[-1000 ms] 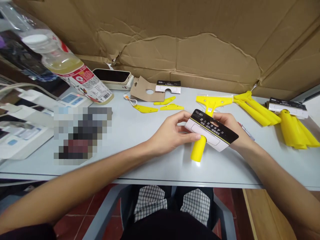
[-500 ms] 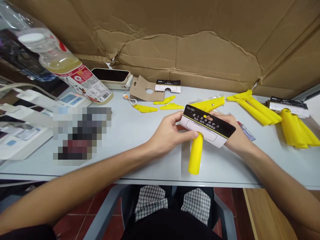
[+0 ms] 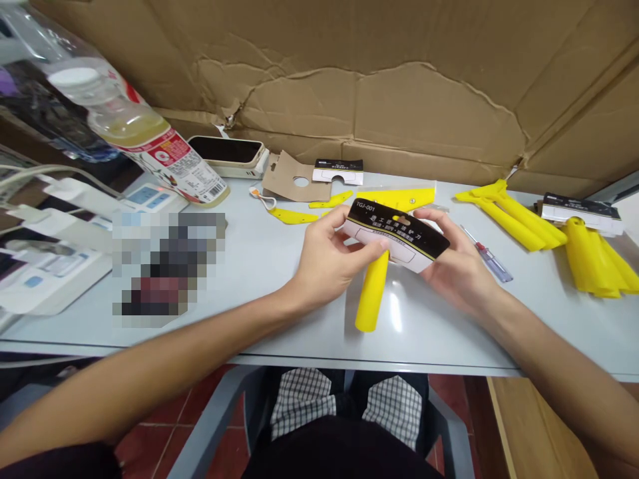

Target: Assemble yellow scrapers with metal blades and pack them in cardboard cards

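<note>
A black and white card [image 3: 399, 233] marked TGJ-001 is tilted between my hands. From under it a yellow handle [image 3: 372, 296] points down toward the table's front edge. My left hand [image 3: 329, 256] grips the card's left side and the handle's top, its thumb resting on the card. At the card's right end is my right hand [image 3: 456, 259], fingers curled behind the card and partly hidden by it. Just beyond the card lies a yellow blade part in clear wrap [image 3: 424, 197].
Thin yellow pieces [image 3: 294, 217] and a cut card [image 3: 294, 178] lie behind my left hand. A screwdriver [image 3: 492, 258], yellow scrapers [image 3: 524, 219] and yellow handles [image 3: 594, 259] lie right. Bottles [image 3: 164, 150], a phone [image 3: 227, 150] and power strips [image 3: 54, 279] stand left.
Both hands have moved slightly left with the card and the yellow handle, and the handle slants more to the left. The screwdriver and the wrapped yellow part behind show more fully.
</note>
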`<state>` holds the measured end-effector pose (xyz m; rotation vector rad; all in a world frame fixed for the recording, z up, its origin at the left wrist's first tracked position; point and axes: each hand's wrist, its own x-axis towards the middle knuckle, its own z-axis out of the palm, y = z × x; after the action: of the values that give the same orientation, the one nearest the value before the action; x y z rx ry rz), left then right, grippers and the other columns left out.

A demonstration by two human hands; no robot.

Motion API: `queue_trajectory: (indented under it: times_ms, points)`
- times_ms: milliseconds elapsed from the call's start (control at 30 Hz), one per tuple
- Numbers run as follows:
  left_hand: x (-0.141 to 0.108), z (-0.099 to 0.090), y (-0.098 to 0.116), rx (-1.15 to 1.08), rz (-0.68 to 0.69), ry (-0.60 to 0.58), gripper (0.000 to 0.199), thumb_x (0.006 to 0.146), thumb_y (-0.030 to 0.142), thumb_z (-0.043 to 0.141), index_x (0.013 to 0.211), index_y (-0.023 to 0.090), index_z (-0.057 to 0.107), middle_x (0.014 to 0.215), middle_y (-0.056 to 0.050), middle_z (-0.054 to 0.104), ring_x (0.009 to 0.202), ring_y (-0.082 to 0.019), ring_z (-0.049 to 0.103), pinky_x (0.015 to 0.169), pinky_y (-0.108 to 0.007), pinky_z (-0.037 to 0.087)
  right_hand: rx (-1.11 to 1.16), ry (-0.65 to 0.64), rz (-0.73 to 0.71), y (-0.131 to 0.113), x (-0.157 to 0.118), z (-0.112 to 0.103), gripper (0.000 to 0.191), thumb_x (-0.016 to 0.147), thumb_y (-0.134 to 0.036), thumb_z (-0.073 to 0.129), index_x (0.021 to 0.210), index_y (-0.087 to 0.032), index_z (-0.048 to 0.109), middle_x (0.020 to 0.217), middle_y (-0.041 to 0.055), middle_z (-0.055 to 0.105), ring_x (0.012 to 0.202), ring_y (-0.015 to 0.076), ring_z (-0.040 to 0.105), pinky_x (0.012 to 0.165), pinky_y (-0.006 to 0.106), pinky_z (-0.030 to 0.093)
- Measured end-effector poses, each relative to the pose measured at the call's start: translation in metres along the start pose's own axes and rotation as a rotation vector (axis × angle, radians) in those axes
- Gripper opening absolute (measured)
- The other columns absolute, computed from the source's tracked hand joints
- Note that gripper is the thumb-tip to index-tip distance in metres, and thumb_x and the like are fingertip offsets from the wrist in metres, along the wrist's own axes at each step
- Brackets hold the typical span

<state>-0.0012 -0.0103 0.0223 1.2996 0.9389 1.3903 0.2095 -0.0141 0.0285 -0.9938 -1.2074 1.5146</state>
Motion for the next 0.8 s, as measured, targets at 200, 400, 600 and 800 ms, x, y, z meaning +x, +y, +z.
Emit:
queue_trajectory:
  times_ms: [200, 400, 600, 800]
  points:
    - [0.005, -0.004, -0.011, -0.019, 0.023, 0.084, 0.038, 0.075, 0.033, 0.096, 0.101, 0.021, 0.072, 0.104, -0.003, 0.078, 0.102, -0.021, 0.072, 0.100, -0.038, 0.060, 0.162, -0.201, 0.219, 0.008, -0.003, 0.014, 0.056, 0.094, -0.073, 0.064, 0.125, -0.026, 0.068, 0.126, 0.0134, 0.077, 0.104, 0.0309, 0.076, 0.084, 0.049, 0.066]
    - [-0.001, 0.001, -0.020, -0.052, -0.074, 0.049, 0.036, 0.078, 0.034, 0.094, 0.102, 0.022, 0.071, 0.107, -0.003, 0.078, 0.102, -0.021, 0.073, 0.100, -0.038, 0.060, -0.117, -0.360, 0.253, 0.023, -0.018, 0.027, 0.037, 0.087, -0.046, 0.090, 0.102, -0.018, 0.070, 0.089, 0.0022, 0.074, 0.064, 0.0127, 0.064, 0.064, 0.031, 0.059]
    - [0.001, 0.001, -0.022, -0.110, -0.150, 0.032, 0.042, 0.074, 0.030, 0.096, 0.106, 0.021, 0.070, 0.114, -0.004, 0.078, 0.105, -0.021, 0.073, 0.101, -0.039, 0.060, -0.031, -0.353, 0.321, 0.025, -0.020, 0.027, 0.071, 0.080, -0.032, 0.095, 0.135, -0.024, 0.050, 0.092, -0.0015, 0.074, 0.076, 0.0182, 0.073, 0.063, 0.031, 0.062]
    - [0.023, -0.008, -0.025, -0.204, -0.168, 0.155, 0.053, 0.065, 0.018, 0.095, 0.104, 0.024, 0.060, 0.110, -0.001, 0.072, 0.106, -0.019, 0.071, 0.101, -0.037, 0.059, -0.197, -0.409, 0.336, 0.023, -0.025, 0.021, 0.067, 0.088, -0.034, 0.088, 0.138, -0.027, 0.044, 0.092, -0.0011, 0.074, 0.074, 0.0192, 0.072, 0.068, 0.037, 0.064]
